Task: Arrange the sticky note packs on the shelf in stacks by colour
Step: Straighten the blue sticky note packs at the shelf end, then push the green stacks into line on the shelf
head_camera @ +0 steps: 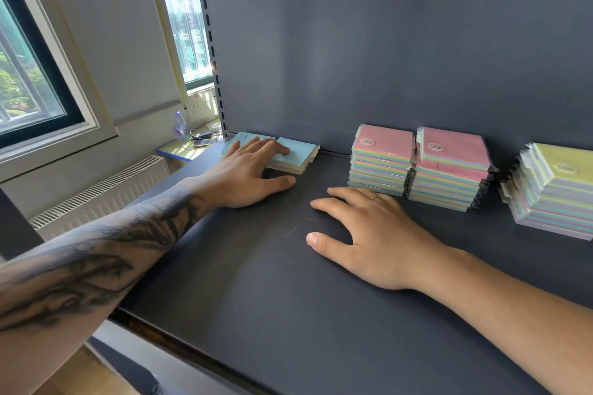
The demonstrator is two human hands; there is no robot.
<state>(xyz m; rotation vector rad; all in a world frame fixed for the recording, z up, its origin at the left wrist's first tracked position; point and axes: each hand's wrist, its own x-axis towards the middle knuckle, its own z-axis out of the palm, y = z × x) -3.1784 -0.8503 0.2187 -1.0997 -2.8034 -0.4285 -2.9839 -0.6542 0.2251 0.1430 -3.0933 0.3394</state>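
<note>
Shelf (256,282): dark board, nearest the viewer, lying under both forearms and carrying everything listed.

Left hand (247,170): lying open, fingers spreading flat on the blue-topped packs (296,152), thumb resting on the board; gripping nothing.

Right hand (369,234): lying open, palm down on the bare board, holding nothing.

Pink-topped stacks (420,167): two, side by side, standing just beyond the right fingertips.

Yellow-topped stack (552,192): sitting further out past the right hand.

Handling, as a judgement: packs are looking light, block-stiff, film-wrapped and so probably slippery; pinching across opposite edges seems best.

Labels: round stickers are showing on the pink and yellow tops; print too small to read.
</note>
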